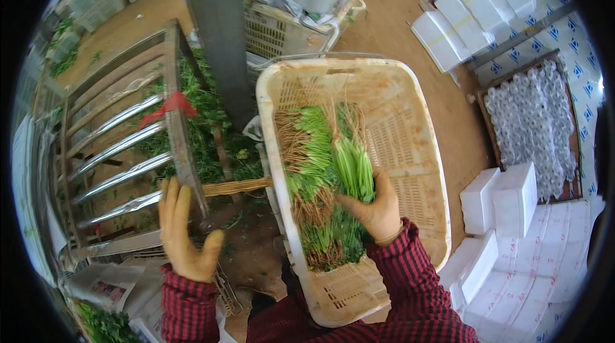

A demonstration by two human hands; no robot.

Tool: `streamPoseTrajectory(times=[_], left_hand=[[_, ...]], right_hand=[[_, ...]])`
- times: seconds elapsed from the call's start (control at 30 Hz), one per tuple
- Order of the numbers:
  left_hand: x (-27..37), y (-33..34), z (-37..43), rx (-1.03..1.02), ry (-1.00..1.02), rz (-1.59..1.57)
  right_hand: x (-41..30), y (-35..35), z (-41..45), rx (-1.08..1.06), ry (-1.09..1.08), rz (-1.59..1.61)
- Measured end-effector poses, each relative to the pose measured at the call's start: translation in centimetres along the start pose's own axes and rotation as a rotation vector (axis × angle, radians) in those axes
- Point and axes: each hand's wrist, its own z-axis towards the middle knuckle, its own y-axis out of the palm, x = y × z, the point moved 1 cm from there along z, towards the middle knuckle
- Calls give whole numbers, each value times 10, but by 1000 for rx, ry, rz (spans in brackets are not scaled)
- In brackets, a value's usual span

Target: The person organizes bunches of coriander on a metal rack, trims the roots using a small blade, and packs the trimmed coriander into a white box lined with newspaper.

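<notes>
Before me stands a cream plastic crate (408, 83) with slotted walls, stained brown inside. Bundles of leafy greens (314, 136) with brown roots lie along its left side, roots and leaves pointing different ways. My right hand (379, 211) is inside the crate, thumb and fingers around a bunch of greens (353, 165) whose pale roots point away from me. The palm covers part of its leaves. Outside the crate, my left hand (185, 232) is raised with the thumb apart and nothing in it. It is nearest to the corner of a slatted rack (180, 155).
A red cloth strip (173, 106) is tied to the rack, and loose greens (204, 98) lie beneath and beside it. A grey post (216, 30) rises beyond. White foam boxes (442, 40) and clear plastic-wrapped rolls (531, 131) are at the right. More crates (283, 30) stand behind.
</notes>
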Motion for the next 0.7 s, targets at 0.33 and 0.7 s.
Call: streamPoseTrajectory(times=[0.33, 0.7], left_hand=[[48, -75, -160, 179, -879, -1861], [39, -172, -322, 135, -885, -1673]], right_hand=[[-153, 89, -192, -801, -163, 379], [-254, 166, -290, -1180, -197, 490]])
